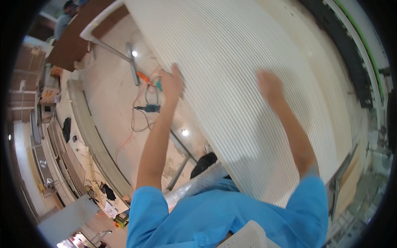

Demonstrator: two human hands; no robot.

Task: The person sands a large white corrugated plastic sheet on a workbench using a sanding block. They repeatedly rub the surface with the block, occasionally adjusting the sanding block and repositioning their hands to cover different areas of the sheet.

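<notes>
A large white ribbed panel [231, 82] stretches from my body to the far edge of the view. At its left edge is my left hand [172, 86], slightly blurred, with fingers apart and nothing visible in them. Whether that hand touches the edge I cannot tell. My right hand [271, 86] is over the ribbed surface, right of the panel's middle. Motion blurs its fingers, so their closure is unclear, and no object shows in it.
On the floor at left lie a blue power tool [149, 108], an orange-handled tool [143, 77] and loose cables. A metal frame [108, 47] extends beyond the panel's left side. Further left runs a long cluttered bench [89, 124]. Another person [64, 20] is at the far left.
</notes>
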